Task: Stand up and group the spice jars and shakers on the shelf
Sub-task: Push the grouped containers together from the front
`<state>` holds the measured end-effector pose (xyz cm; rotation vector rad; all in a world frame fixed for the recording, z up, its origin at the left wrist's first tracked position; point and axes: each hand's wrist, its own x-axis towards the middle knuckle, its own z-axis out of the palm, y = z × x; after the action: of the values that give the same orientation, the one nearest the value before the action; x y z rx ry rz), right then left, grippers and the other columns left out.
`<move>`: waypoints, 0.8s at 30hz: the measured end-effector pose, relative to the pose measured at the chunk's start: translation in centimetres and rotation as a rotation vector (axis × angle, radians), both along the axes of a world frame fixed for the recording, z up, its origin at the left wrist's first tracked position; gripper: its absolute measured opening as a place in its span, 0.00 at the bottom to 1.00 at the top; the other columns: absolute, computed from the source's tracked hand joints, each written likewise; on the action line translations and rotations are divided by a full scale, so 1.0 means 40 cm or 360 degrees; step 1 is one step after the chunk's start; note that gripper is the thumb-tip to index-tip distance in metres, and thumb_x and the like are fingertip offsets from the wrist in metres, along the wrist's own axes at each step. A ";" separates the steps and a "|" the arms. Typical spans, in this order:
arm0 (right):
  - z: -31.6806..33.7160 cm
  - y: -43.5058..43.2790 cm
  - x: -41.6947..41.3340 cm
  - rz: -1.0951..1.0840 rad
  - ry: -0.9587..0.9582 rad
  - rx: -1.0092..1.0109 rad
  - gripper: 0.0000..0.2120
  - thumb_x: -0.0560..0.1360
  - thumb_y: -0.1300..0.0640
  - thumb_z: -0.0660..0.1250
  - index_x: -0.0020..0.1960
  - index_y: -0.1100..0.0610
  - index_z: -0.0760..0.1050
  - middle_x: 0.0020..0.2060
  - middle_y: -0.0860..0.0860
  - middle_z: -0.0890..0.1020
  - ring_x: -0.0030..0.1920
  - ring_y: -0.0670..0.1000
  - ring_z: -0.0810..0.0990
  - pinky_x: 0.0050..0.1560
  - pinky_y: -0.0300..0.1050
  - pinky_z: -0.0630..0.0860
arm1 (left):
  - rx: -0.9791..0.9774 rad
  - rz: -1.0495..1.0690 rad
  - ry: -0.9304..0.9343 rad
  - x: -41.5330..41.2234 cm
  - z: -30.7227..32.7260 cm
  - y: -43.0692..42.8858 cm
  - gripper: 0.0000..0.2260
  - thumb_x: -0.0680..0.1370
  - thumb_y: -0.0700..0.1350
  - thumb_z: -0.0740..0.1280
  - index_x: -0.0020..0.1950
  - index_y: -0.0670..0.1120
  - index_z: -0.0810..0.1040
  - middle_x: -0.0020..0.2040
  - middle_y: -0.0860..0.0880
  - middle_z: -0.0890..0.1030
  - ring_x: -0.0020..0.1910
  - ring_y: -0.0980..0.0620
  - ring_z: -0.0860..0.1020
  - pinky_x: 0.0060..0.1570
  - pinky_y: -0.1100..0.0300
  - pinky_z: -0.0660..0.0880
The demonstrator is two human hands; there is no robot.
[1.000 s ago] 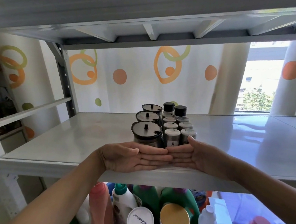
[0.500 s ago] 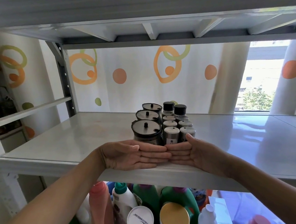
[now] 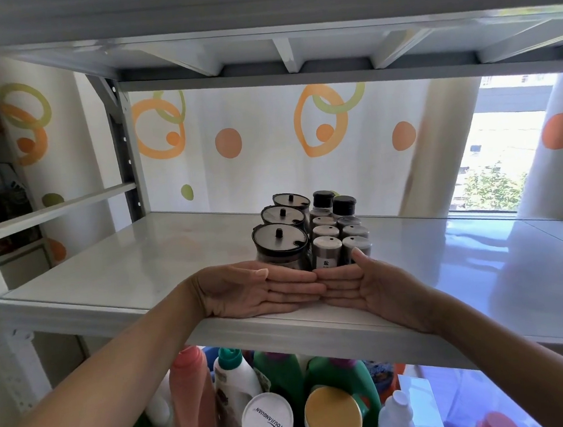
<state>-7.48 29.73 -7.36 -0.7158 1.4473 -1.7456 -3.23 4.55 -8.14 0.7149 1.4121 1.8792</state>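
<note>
On the white shelf stands one tight cluster. Three glass spice jars with black-rimmed lids form a column on the left. Several small steel shakers line up in two rows to their right, with two black-capped bottles at the back. My left hand and my right hand stand on edge at the front of the cluster, palms facing me, fingers straight, fingertips meeting. Their backs lie against the front jar and front shakers, hiding the lower parts.
A grey upper shelf hangs low overhead. A patterned curtain and a window lie behind. Below the shelf stand detergent bottles, a pink bottle and capped containers. A grey upright post is at back left.
Both hands and the cluster have slid slightly deeper onto the shelf; the hands keep the same flat, fingertip-to-fingertip pose.
</note>
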 end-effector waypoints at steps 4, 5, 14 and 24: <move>-0.002 0.000 -0.009 -0.0038 0.0015 0.0017 0.28 0.73 0.43 0.53 0.59 0.62 0.77 0.59 0.59 0.80 0.60 0.52 0.80 0.56 0.39 0.78 | 0.0005 0.0027 0.0009 -0.004 0.002 0.001 0.31 0.78 0.41 0.63 0.75 0.34 0.52 0.76 0.35 0.54 0.77 0.42 0.52 0.76 0.51 0.48; -0.004 -0.001 -0.012 -0.0032 0.0021 0.0011 0.28 0.73 0.42 0.55 0.58 0.61 0.77 0.59 0.59 0.80 0.60 0.53 0.80 0.56 0.39 0.78 | 0.0007 0.0039 0.0021 -0.005 0.002 0.001 0.29 0.79 0.41 0.62 0.75 0.34 0.53 0.76 0.36 0.57 0.76 0.42 0.55 0.76 0.52 0.49; -0.019 0.021 -0.015 -0.0007 0.0203 -0.0058 0.39 0.62 0.33 0.71 0.61 0.62 0.77 0.62 0.60 0.78 0.64 0.57 0.76 0.60 0.42 0.76 | 0.0028 0.0160 0.0185 0.002 -0.002 -0.007 0.33 0.77 0.46 0.65 0.75 0.34 0.54 0.76 0.36 0.56 0.77 0.40 0.52 0.76 0.49 0.47; -0.025 0.120 -0.054 -0.1875 -0.0078 -0.0519 0.20 0.80 0.53 0.55 0.36 0.59 0.78 0.26 0.51 0.81 0.29 0.47 0.78 0.32 0.35 0.76 | 0.1473 0.1525 0.0045 0.003 0.032 -0.054 0.14 0.77 0.48 0.63 0.41 0.40 0.83 0.49 0.42 0.84 0.49 0.45 0.83 0.54 0.49 0.79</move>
<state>-9.64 34.53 -8.36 0.1419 1.6947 -2.8800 -3.12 2.41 -6.85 0.4577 0.8650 3.3665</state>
